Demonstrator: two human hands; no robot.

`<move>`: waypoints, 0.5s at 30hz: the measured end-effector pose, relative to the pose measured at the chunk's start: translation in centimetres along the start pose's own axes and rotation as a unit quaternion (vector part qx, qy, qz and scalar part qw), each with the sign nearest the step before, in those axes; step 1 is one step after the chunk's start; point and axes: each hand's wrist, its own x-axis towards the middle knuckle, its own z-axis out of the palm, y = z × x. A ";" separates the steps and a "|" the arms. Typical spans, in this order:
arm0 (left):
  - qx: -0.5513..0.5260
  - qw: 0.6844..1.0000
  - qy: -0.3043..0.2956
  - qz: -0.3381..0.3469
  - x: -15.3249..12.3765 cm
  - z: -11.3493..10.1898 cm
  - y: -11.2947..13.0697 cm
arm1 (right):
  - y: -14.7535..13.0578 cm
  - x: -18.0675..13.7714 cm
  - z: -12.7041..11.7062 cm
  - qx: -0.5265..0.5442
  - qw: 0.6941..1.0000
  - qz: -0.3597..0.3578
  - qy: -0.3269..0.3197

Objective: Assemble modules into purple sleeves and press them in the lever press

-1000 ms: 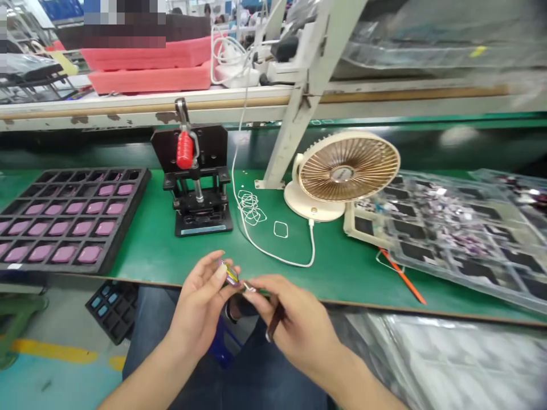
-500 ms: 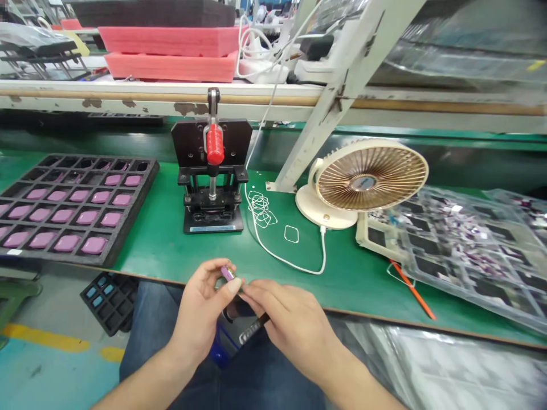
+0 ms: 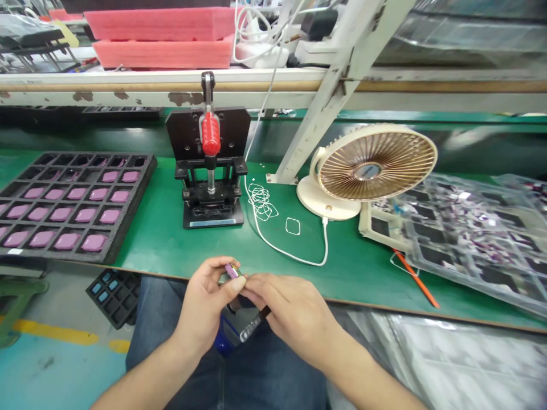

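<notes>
My left hand (image 3: 203, 304) is closed on a small purple case (image 3: 233, 271) with a metallic edge, held between thumb and fingers above the bench's front edge. Right beside it, the fingertips of my right hand (image 3: 290, 313) are pinched together, meeting the left thumb at the case. What those fingertips grip is hidden. From under the right palm a dark strip with pale lettering (image 3: 253, 326) slants down to the left; whether the hand holds it I cannot tell. Similar purple cases (image 3: 67, 241) sit in the compartments of a black foam tray (image 3: 143, 191) on the left.
A black press with a red handle (image 3: 210, 135) stands behind my hands. Thin white ring gaskets (image 3: 261, 202) and a white cable lie right of it. Further right are a beige fan (image 3: 367, 171), an orange stick (image 3: 416, 279) and a clear tray of small parts (image 3: 465, 290).
The view has shifted slightly, so the background sits a little higher. Both hands keep together at the purple case, with only a slight shift to the right.
</notes>
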 end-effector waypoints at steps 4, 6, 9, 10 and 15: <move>-0.009 1.000 -0.004 -0.004 -0.1 -0.2 -0.1 | 0.4 -0.2 0.3 0.002 0.999 0.041 -0.004; -0.015 1.000 -0.011 -0.002 0.0 -0.3 -0.1 | 0.7 -0.2 0.2 0.010 0.998 0.070 0.000; -0.007 0.999 -0.038 0.005 -0.1 -0.5 -0.1 | 0.9 0.0 -0.2 0.064 0.992 0.106 -0.004; 0.002 0.999 -0.046 0.005 -0.3 -0.6 -0.1 | 0.7 0.0 -0.4 0.088 0.989 0.118 -0.007; 0.088 0.995 -0.029 -0.024 -3.1 -2.1 -0.3 | -2.8 -1.8 -0.2 0.133 0.974 0.185 0.007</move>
